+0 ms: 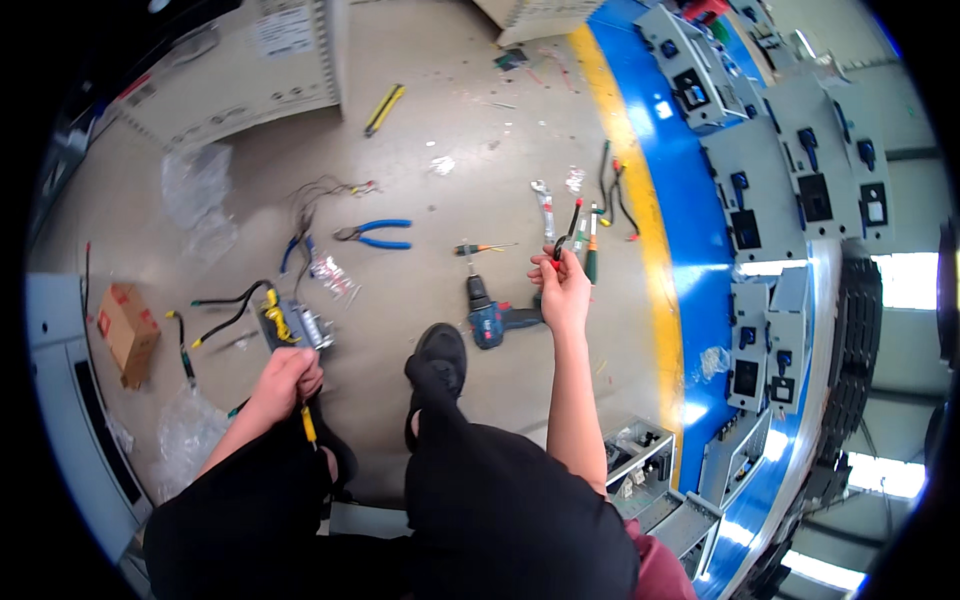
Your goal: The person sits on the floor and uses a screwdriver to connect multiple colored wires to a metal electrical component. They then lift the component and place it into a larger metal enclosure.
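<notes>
My right hand [565, 290] pinches a short black cable [562, 240] that shows red at its upper end and at my fingers. Close by on the floor lie a green-handled screwdriver [592, 262] and a small clear packet [545, 205]. My left hand [288, 382] is closed above my left leg; what it grips is hidden. A yellow cable end [309, 424] hangs just below that fist. Beyond it, black cables with yellow ends [240, 305] and a bundle of yellow wire [278, 318] lie by a metal part [312, 328].
A cordless drill [487, 318], blue-handled pliers [375, 234], a small screwdriver [485, 248] and a yellow cutter knife [384, 110] lie on the floor. Plastic bags [197, 190] and a small carton [127, 333] are left. Grey metal boxes [752, 200] line the right side.
</notes>
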`<move>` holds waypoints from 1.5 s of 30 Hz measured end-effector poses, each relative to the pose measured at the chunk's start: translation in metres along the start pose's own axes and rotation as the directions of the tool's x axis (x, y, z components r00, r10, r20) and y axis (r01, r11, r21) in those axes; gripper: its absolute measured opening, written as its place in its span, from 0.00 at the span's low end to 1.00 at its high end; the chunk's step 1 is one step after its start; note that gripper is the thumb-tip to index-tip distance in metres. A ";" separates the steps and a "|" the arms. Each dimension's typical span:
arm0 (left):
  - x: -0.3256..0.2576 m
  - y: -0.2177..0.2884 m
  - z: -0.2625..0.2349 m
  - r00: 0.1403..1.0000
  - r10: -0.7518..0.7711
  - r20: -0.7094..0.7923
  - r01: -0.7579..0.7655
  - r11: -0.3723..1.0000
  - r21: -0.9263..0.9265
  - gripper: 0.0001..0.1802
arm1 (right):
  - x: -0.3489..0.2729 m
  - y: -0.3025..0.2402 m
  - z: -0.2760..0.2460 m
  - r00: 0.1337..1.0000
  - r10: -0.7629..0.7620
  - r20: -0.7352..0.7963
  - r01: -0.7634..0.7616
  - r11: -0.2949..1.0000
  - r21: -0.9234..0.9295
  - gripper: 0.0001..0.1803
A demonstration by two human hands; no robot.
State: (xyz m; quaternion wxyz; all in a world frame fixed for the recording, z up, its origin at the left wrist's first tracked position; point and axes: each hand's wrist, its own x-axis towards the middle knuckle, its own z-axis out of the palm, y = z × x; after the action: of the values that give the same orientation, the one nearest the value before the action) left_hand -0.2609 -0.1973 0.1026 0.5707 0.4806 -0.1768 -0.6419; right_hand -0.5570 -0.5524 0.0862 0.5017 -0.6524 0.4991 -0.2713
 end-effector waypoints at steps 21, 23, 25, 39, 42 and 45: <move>-0.026 -0.002 0.034 0.916 0.162 0.367 0.191 0.628 -0.755 0.06 | -0.164 -0.091 0.140 0.421 0.065 0.905 -0.262 0.964 0.052 0.10; -0.025 0.004 0.034 0.919 0.156 0.362 0.177 0.658 -0.732 0.07 | -0.165 -0.088 0.142 0.432 0.004 0.902 -0.146 0.987 0.066 0.11; -0.029 0.011 0.037 0.933 0.130 0.335 0.167 0.669 -0.724 0.07 | -0.164 -0.083 0.145 0.427 0.001 0.904 -0.089 0.995 0.041 0.17; -0.027 0.018 0.021 0.951 0.265 0.162 -0.090 0.733 -0.674 0.09 | -0.171 -0.058 0.167 -0.085 0.095 0.992 -0.172 0.979 -0.108 0.13; -0.024 0.019 0.020 0.931 0.349 0.107 -0.221 0.771 -0.598 0.10 | -0.168 -0.059 0.172 0.038 0.171 0.985 -0.029 0.985 -0.170 0.09; -0.024 0.020 0.018 0.915 0.402 0.037 -0.336 0.809 -0.483 0.10 | -0.167 -0.049 0.171 0.206 0.118 0.971 0.063 0.989 -0.133 0.08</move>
State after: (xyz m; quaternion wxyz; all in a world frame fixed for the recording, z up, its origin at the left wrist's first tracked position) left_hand -0.2675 -0.1874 0.1363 0.7695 0.2403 -0.1460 -0.5734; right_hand -0.4511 -0.3324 0.0967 0.6602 -0.7025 0.1009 0.2459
